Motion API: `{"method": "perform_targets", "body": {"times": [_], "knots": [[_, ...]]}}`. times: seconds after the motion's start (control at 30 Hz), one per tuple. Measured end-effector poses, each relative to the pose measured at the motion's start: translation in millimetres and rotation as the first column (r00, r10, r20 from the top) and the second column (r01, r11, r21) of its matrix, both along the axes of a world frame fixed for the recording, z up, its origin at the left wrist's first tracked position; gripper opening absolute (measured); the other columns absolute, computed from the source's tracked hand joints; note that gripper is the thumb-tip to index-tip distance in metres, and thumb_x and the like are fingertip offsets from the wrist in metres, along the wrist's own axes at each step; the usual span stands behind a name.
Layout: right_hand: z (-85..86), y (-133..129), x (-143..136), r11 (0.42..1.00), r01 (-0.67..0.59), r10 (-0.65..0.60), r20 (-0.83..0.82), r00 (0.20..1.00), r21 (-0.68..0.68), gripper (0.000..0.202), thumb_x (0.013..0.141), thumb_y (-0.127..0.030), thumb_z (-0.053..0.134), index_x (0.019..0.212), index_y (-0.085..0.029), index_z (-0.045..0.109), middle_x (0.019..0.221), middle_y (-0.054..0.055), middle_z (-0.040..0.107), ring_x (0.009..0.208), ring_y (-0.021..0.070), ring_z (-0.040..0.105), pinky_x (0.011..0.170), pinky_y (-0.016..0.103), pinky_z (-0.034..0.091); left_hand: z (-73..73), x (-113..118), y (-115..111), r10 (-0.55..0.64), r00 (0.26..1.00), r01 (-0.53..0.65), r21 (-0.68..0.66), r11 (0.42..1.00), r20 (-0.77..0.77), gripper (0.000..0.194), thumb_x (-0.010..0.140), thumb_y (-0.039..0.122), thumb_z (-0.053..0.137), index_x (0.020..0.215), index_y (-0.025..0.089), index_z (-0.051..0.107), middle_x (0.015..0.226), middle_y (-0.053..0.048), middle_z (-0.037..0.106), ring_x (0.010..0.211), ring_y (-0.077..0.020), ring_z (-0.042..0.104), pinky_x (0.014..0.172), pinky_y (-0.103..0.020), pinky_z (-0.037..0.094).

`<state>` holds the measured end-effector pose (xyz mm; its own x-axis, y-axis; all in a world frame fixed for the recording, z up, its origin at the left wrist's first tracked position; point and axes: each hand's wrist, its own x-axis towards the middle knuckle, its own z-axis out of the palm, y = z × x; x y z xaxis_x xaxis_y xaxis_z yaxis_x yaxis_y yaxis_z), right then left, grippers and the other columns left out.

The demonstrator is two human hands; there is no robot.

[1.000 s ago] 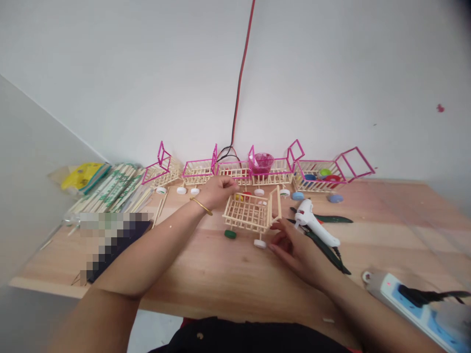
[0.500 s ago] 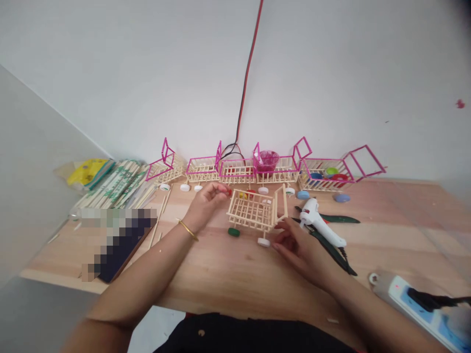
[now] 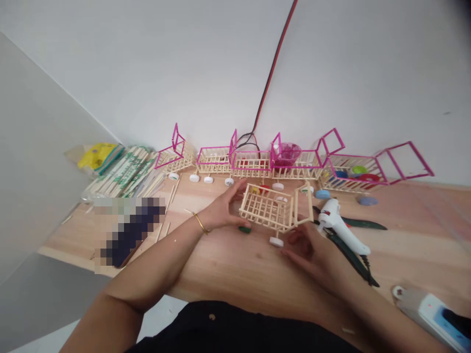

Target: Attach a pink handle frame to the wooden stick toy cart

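Note:
A miniature shopping cart point(image 3: 267, 208) made of plain wooden sticks stands in front of me, with a raised stick handle at its right end. A white bottle-cap wheel point(image 3: 276, 241) and a green cap wheel point(image 3: 245, 229) show under its near side. My left hand point(image 3: 224, 207) is around the cart's left end, its thumb low beside the green wheel and its fingers partly hidden behind the sticks. At the right end, my right hand point(image 3: 307, 247) has curled fingers against the base of the handle; the exact contact is partly hidden.
Several pink-rimmed stick carts point(image 3: 252, 164) line the wall, one holding a pink cup point(image 3: 289, 156). To the right lie a white glue gun point(image 3: 340, 225), dark-handled pliers point(image 3: 351, 260) and a power strip point(image 3: 437, 314). Bundled sticks point(image 3: 123, 171) and a partly blurred phone point(image 3: 136, 235) lie left.
My left hand has come in from beside the cart to its left end, the thumb now lowered near the green wheel. My right hand stays at the handle end. The view has shifted.

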<state>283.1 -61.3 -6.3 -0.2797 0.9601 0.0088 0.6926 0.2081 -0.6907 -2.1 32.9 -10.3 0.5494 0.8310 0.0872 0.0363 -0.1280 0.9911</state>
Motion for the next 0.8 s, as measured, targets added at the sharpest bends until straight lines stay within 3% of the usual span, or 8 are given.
{"method": "perform_targets", "body": {"times": [0.27,0.4,0.67,0.8], "knots": [[-3.5,0.4,-2.5,0.999,0.010,-0.010,0.008,1.000,0.031,0.024,0.084,-0.043,0.066,0.096,-0.024,0.057,0.087,0.005,0.069,0.078,0.0234,0.068,0.070,0.037,0.055,6.4,2.2,-1.0,-0.019,0.993,0.033,0.113,0.993,-0.118,0.122,0.061,0.035,0.093,0.161,0.023,0.024,0.163,-0.017,0.036,0.152,-0.0368,0.032,0.127,-0.053,0.023],[-3.4,0.6,-4.9,0.999,0.025,-0.026,0.013,1.000,0.044,0.022,0.083,-0.041,0.067,0.095,-0.025,0.057,0.085,0.004,0.068,0.076,0.0228,0.068,0.070,0.037,0.056,5.1,2.5,-1.5,-0.038,0.996,0.045,0.080,0.996,-0.083,0.122,0.061,0.033,0.092,0.161,0.024,0.022,0.163,-0.017,0.035,0.151,-0.0373,0.035,0.126,-0.055,0.025],[-23.2,-1.3,-4.5,0.999,0.041,-0.042,-0.119,0.992,-0.009,0.025,0.087,-0.040,0.068,0.103,-0.025,0.054,0.091,0.005,0.071,0.083,0.0218,0.070,0.076,0.037,0.058,0.4,4.3,-2.1,-0.020,0.999,0.022,0.052,0.998,-0.037,0.120,0.063,0.029,0.092,0.161,0.028,0.022,0.165,-0.015,0.033,0.150,-0.0364,0.036,0.126,-0.053,0.026],[-15.5,-1.5,-9.5,0.999,0.035,-0.035,-0.103,0.994,-0.002,0.020,0.089,-0.039,0.065,0.097,-0.025,0.053,0.088,0.003,0.070,0.078,0.0193,0.068,0.075,0.035,0.058,1.0,5.9,-2.7,-0.023,1.000,0.024,0.025,0.999,-0.018,0.122,0.062,0.028,0.092,0.161,0.027,0.021,0.165,-0.016,0.033,0.150,-0.0369,0.036,0.125,-0.054,0.027]]}}
